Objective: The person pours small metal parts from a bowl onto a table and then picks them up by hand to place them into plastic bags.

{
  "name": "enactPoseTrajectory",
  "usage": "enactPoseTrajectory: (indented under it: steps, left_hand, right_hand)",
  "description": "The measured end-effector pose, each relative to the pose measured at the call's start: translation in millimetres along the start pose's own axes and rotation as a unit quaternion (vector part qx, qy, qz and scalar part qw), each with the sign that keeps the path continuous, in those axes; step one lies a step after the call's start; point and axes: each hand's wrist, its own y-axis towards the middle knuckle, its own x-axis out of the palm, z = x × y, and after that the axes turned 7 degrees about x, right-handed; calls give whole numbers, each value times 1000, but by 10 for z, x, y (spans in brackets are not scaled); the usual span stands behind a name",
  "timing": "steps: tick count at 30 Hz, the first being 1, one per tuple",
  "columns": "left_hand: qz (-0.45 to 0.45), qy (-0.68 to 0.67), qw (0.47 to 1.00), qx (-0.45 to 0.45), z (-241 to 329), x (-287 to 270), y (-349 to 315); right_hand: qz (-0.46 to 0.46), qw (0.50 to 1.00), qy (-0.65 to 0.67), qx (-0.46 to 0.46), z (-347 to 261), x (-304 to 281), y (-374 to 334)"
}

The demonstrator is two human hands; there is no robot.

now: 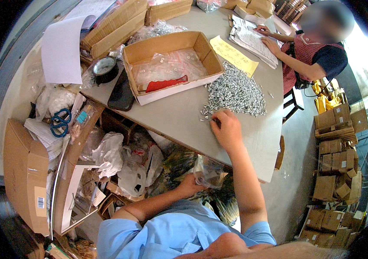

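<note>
A heap of small silver screws [235, 90] lies on the grey table. At its near edge is my right hand [227, 128], fingers curled in and fingertips down by the loose screws; what they hold, if anything, is hidden. Lower down, just off the table's front edge, my left hand [189, 185] grips a clear plastic bag [210, 172] by its side. Left of the heap stands an open cardboard box [173, 90] with clear bags of small white parts and a red-handled tool [165, 84] inside.
A yellow paper [234, 56] touches the heap's far side. Left of the box are a black phone [122, 93] and a tape roll [105, 69]. Blue-handled scissors [61, 122] sit farther left. Across the table a person [307, 60] handles papers. Cartons [337, 164] are stacked at right.
</note>
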Motion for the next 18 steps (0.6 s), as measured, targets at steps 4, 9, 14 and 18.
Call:
enactPoseTrajectory:
  steps: [4,9,14,18]
  left_hand:
    - [27,-12,998,49,-42,36,-10]
    - [-7,108,994,28,-85,-22,49]
    - [11,148,985,85,-309,-20,190]
    - [-14,172,984,31,-230,-40,242]
  right_hand:
    - [-73,997,11,25,-43,-162,-265]
    - [-211,972,99,-24,-191,-468,-662]
    - [-202,952,223,62,-74,-425,-827]
    - [-146,958,236,74,17,-368,-886]
